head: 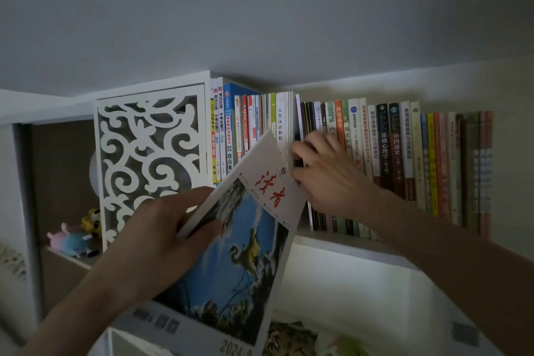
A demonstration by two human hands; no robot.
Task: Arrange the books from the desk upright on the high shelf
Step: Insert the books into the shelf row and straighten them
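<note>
My left hand (pixel 161 240) grips a thin magazine (pixel 239 254) by its left edge; its cover has red characters on white above a blue picture of a bird. The magazine is tilted, with its top corner up against the row of upright books (pixel 384 153) on the high shelf (pixel 346 243). My right hand (pixel 326 173) reaches into that row at its middle. Its fingers curl round the edges of dark thin books (pixel 306 118) and hold open a narrow gap beside a white book (pixel 281 127).
A white carved fretwork door (pixel 150 159) stands left of the books. In an open compartment further left lie small plush toys (pixel 75 234). More printed matter (pixel 291 338) shows on a lower level under the magazine. The ceiling is close above the shelf.
</note>
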